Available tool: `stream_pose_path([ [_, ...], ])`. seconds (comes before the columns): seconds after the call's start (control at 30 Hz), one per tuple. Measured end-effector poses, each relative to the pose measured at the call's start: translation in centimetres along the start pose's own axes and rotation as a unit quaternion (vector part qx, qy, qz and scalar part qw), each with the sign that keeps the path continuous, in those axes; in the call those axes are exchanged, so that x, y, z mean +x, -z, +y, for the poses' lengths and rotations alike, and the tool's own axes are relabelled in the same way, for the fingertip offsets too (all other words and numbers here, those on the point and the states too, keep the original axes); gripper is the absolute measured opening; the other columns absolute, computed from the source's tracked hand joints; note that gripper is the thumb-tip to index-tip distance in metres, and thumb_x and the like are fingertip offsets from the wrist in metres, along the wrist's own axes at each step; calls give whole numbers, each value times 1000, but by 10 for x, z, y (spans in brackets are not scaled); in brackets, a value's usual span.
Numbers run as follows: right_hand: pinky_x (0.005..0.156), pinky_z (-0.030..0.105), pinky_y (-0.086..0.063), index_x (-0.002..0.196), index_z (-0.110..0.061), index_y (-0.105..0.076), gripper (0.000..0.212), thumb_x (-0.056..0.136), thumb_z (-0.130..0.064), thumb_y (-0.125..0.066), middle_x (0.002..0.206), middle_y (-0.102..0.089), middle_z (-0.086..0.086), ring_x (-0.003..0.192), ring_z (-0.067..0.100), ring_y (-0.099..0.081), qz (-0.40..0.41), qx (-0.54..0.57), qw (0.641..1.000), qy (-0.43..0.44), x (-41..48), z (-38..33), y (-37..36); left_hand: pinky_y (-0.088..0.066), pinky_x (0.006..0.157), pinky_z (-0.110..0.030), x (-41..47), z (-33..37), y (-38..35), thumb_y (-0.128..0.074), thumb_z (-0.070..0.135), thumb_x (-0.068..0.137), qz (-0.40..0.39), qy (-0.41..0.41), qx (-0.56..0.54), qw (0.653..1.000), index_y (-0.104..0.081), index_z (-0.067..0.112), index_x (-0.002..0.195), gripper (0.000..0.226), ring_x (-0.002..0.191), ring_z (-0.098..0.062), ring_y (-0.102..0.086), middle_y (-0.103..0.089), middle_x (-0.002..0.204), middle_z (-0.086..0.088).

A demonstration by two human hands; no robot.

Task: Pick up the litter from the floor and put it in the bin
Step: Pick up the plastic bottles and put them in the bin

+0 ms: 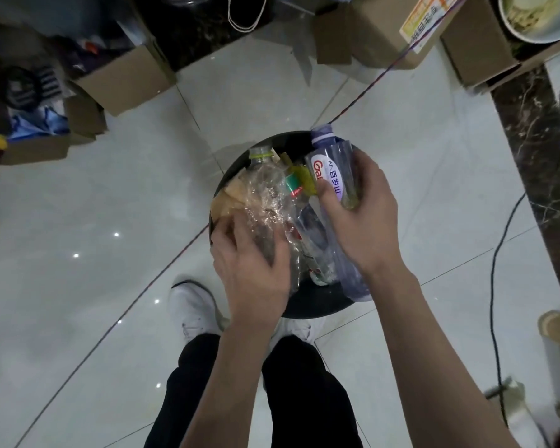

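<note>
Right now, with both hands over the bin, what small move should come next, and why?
Probably lower the purple bottle and let go: the right hand grips it over the black bin, while the left hand lies on the crumpled bottles inside.

Left hand (249,266) presses down (fingers spread); right hand (366,221) curls, gripping.
</note>
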State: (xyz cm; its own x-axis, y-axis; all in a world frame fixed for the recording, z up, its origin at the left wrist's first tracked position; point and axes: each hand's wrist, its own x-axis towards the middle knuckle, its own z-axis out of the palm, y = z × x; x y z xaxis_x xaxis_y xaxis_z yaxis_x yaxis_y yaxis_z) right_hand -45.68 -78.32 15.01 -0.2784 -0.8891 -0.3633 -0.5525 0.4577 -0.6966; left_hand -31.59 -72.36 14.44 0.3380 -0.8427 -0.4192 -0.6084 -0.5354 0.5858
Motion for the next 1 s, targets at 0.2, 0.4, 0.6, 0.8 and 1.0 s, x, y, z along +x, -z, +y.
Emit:
stream_pose_path([
  [0.2, 111, 42, -37, 154, -17, -29, 86, 85, -56, -62, 146, -47, 4, 134, 22, -41, 0, -84, 996, 1, -12, -15, 7, -34, 111, -40, -6, 12, 29, -56, 47, 90, -7, -6, -39, 999, -45, 8, 141, 65, 131, -25, -40, -39, 142, -12],
  [0.4, 109, 40, -36, 149, -19, -37, 86, 78, -60, -62, 144, -47, 3, 129, 23, -44, 24, -113, 993, -2, -26, -32, 25, -36, 109, -38, -10, 26, 58, -59, 42, 92, 1, 1, -47, 999, -47, 14, 137, 54, 128, -18, -41, -39, 139, -2],
  [0.6, 107, 46, -40, 146, -18, -43, 76, 81, -51, -67, 140, -50, 6, 127, 26, -47, 24, -88, 996, 9, -48, -58, 60, -36, 104, -32, -29, 42, 94, -62, 36, 92, 15, -25, -55, 998, -50, 13, 135, 50, 126, -18, -44, -41, 134, -1],
  [0.8, 104, 42, -40, 142, -23, -47, 68, 83, -50, -68, 138, -50, 2, 124, 21, -46, 27, -71, 996, 43, -87, -114, 104, -44, 102, -35, -60, 75, 149, -60, 43, 90, 30, -47, -78, 995, -47, 21, 135, 52, 123, -17, -48, -36, 128, 13],
  [1.0, 104, 45, -41, 139, -20, -51, 64, 84, -48, -69, 134, -52, 2, 123, 21, -49, 26, -25, 996, 85, -138, -191, 164, -45, 101, -38, -107, 133, 236, -62, 35, 92, 53, -64, -96, 992, -52, 19, 133, 45, 121, -16, -51, -42, 126, 9],
])
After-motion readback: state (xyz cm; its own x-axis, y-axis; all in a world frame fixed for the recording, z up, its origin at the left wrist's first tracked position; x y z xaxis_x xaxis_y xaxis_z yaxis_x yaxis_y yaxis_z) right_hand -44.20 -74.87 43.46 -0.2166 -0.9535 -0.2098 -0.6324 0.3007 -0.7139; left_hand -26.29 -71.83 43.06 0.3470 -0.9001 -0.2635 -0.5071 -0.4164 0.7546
